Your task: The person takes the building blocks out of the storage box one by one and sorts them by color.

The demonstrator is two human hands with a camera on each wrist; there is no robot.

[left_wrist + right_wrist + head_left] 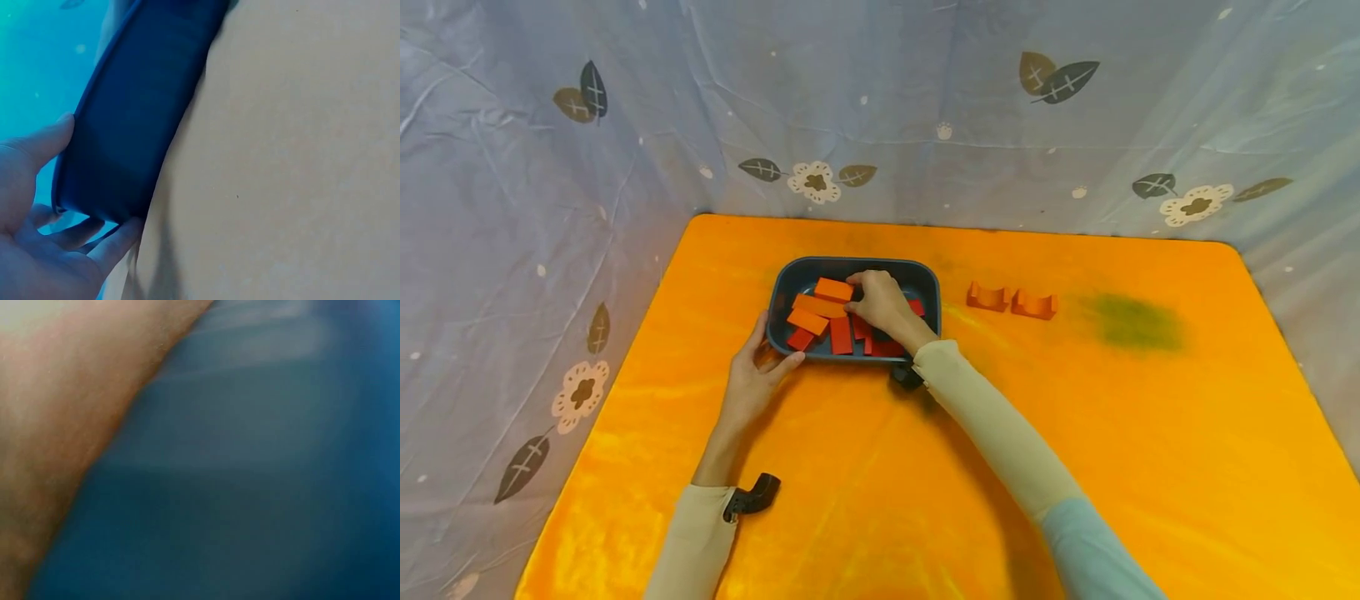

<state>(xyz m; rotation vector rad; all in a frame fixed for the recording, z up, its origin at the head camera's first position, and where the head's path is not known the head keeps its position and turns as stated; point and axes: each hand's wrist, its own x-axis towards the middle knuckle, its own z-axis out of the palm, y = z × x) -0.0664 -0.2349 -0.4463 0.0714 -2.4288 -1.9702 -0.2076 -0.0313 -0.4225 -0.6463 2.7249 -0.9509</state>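
Observation:
A dark blue rectangular tub stands on the orange cloth and holds several orange and red blocks. My left hand grips its near left corner; in the left wrist view the thumb lies at the rim of the tub and the fingers reach round the end. My right hand is inside the tub, its index finger and thumb pinching the right end of an orange block. More orange blocks and a red block lie beside it. The right wrist view is blurred.
Two orange blocks with U-shaped notches, one and another, stand right of the tub. A green patch marks the cloth farther right. A patterned curtain hangs behind the table. Black wrist mounts are on the arms.

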